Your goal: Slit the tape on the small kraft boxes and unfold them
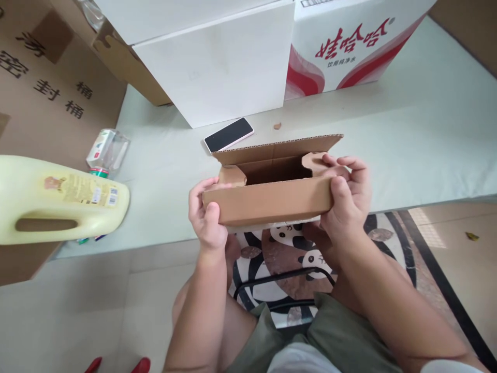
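Observation:
A small brown cardboard box (267, 202) is held between my two hands at the table's near edge. Its long back flap stands up and the short side flaps lean inward over the dark interior. My left hand (209, 215) grips the left end, thumb on the front wall and fingers by the left side flap. At the right end my right hand (347, 194) has its thumb on the front corner, with fingers around the side and near the right flap. What lies inside the box is too dark to make out.
On the pale table cover (419, 134), a phone (229, 134) lies behind the box. White cartons (221, 67) and a red-and-white carton (349, 52) stand at the back. A yellow jug (66, 199), a clear plastic container (108, 150) and a large brown carton (54, 88) are left.

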A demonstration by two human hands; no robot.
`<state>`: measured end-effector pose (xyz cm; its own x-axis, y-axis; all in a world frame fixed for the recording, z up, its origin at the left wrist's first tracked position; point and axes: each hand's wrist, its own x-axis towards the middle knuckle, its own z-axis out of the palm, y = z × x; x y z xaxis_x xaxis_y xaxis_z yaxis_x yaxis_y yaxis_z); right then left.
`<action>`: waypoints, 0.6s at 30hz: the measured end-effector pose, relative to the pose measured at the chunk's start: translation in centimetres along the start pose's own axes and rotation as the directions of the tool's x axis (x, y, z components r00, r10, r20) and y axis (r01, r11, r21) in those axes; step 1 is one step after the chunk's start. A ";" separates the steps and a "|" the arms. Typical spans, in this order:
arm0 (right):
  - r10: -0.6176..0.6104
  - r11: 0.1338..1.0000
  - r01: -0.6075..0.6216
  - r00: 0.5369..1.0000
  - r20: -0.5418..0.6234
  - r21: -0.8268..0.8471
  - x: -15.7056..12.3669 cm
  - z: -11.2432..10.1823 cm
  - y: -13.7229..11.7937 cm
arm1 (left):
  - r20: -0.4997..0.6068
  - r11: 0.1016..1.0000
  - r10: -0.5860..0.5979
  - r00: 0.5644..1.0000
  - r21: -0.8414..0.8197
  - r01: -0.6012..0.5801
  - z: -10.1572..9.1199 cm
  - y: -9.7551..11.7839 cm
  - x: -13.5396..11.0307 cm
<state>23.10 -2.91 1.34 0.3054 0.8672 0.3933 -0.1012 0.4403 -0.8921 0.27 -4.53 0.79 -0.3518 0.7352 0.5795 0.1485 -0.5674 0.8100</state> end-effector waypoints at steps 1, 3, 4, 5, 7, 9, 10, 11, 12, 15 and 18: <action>-0.002 1.000 0.002 1.000 0.002 -0.024 -0.1 0.0 -0.1 | 0.001 1.000 -0.010 1.000 0.006 0.010 -0.1 0.1 -0.1; -0.032 0.996 0.034 0.999 0.019 -0.087 -0.3 -0.2 -0.1 | 0.010 0.999 -0.039 0.999 0.004 0.039 -0.3 0.4 -0.3; -0.052 0.990 0.057 0.998 0.036 -0.131 -0.3 -0.4 -0.1 | 0.014 0.999 -0.052 0.999 0.001 0.052 -0.3 0.4 -0.3; -0.067 0.981 0.076 0.996 0.058 -0.179 -0.3 -0.6 0.0 | 0.018 0.998 -0.064 0.998 0.000 0.064 -0.4 0.4 -0.4; -0.075 0.961 0.103 0.990 0.118 -0.256 -0.1 -1.0 0.4 | 0.023 0.997 -0.079 0.997 0.009 0.079 -0.6 0.2 -0.4; -0.048 0.956 0.100 0.981 0.190 -0.275 0.3 -1.5 0.8 | 0.039 0.995 -0.100 0.994 0.022 0.099 -0.8 0.0 -0.4; -0.022 0.961 0.084 0.974 0.226 -0.265 0.4 -1.7 0.9 | 0.057 0.993 -0.117 0.991 0.026 0.116 -1.0 -0.1 -0.4; 0.004 0.966 0.061 0.968 0.253 -0.250 0.6 -1.8 1.0 | 0.087 0.990 -0.138 0.987 0.027 0.136 -1.1 -0.1 -0.4; 0.033 0.971 0.033 0.963 0.269 -0.237 0.7 -2.0 1.1 | 0.119 0.988 -0.155 0.981 0.023 0.154 -1.3 -0.2 -0.3; 0.080 0.977 -0.026 0.964 0.252 -0.212 0.6 -2.2 1.1 | 0.184 0.983 -0.181 0.966 0.016 0.181 -1.7 -0.1 -0.2; 0.036 0.988 -0.006 0.981 0.192 -0.153 0.3 -2.3 1.4 | 0.212 0.985 -0.170 0.962 0.036 0.166 -2.1 0.0 -0.1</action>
<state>25.22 -2.60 -0.32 0.1137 0.9111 0.3963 0.0426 0.3940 -0.9181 -1.64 -5.36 0.58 -0.1676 0.8826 0.4392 0.1212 -0.4237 0.8977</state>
